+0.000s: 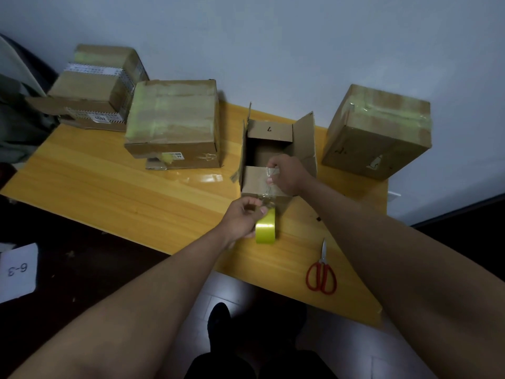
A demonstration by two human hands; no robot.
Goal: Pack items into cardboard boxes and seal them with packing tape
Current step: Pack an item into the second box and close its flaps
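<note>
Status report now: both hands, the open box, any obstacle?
Left hand grips tape roll. Right hand pinches tape end over open box. Scissors lie aside, nothing blocking.

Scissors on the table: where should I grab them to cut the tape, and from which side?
Grip the scissors by the red loop handles, which lie at the near table edge, blades shut and pointing away toward the boxes. Come from above on the near side. The right hand is nearer, though it now pinches the tape strip.

Wooden table [109,170] – boxes [175,124], scissors [322,272] on it
</note>
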